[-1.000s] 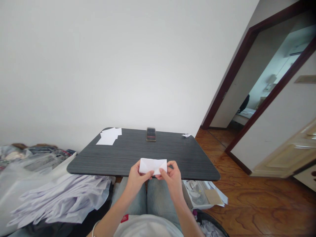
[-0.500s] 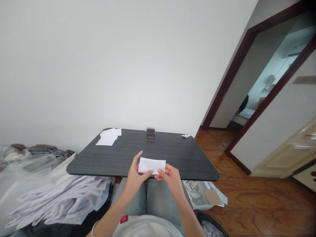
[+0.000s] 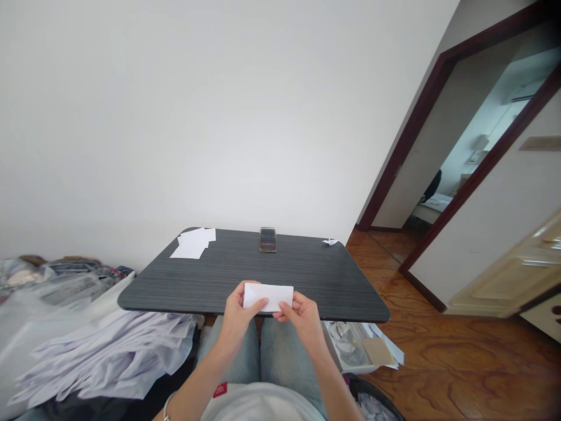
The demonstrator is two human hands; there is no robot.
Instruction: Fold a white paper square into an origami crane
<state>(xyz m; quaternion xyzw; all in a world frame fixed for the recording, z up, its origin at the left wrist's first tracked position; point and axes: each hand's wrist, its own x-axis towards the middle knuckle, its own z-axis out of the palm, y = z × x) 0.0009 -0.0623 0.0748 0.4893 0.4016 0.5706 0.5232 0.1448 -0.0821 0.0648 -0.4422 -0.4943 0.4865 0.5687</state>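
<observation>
A small folded sheet of white paper (image 3: 268,295) is held up between both hands over the near edge of the dark table. My left hand (image 3: 239,309) grips its left end, thumb on the front face and the other fingers behind. At the lower right corner my right hand (image 3: 301,314) pinches the paper, its thumb in front and its fingers curled behind. The paper's back side is hidden from me.
The dark wood-grain table (image 3: 228,269) carries loose white sheets (image 3: 193,243) at the far left, a phone on a stand (image 3: 267,240) at the back and a small folded paper piece (image 3: 330,241) at far right. Piled cloth (image 3: 109,356) lies left; a white bin (image 3: 350,345) stands below right.
My left index finger, raised before, has come down behind the paper. The paper has tilted slightly and now looks flatter and more level. My right hand has hardly moved.
</observation>
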